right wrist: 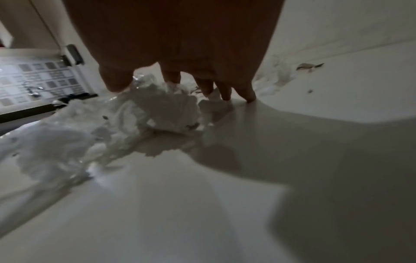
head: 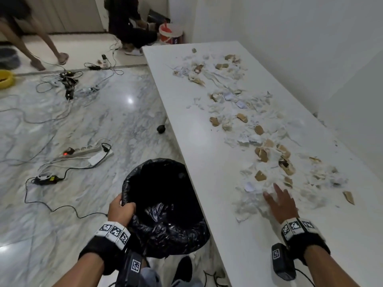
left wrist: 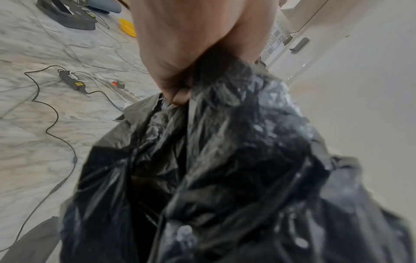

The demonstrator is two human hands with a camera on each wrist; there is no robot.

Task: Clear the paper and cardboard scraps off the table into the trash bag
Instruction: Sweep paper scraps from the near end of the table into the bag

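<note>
White paper scraps (head: pixel 251 200) lie near the table's (head: pixel 207 146) front edge under the right hand's (head: pixel 281 204) spread fingers; left hand (head: pixel 121 210) pinches the trash bag (head: pixel 165 230) rim beside that edge. Sweeping them bagward likely comes next.

White room, marble floor, cables all over the place

Glossy grey-veined white marble floor (head: pixel 62 125) with a ceiling light glare on it, plain white walls (head: pixel 290 38) on the right and far side. Long white rectangular table (head: pixel 196 141) runs along the right wall. Black and white cables (head: pixel 68 83) sprawl across the floor, plus a white power strip with a red glowing switch (head: pixel 83 151) and a black power brick with a yellow label (head: pixel 44 180). Far corner has a white plastic bucket with a red-orange band (head: pixel 171 33), a round yellow bowl-like thing (head: pixel 5 78) at the left edge. 2 other people at the back: 1 crouching in dark clothes (head: pixel 130 23), 1 showing only bare legs in sandals (head: pixel 41 48).
</note>
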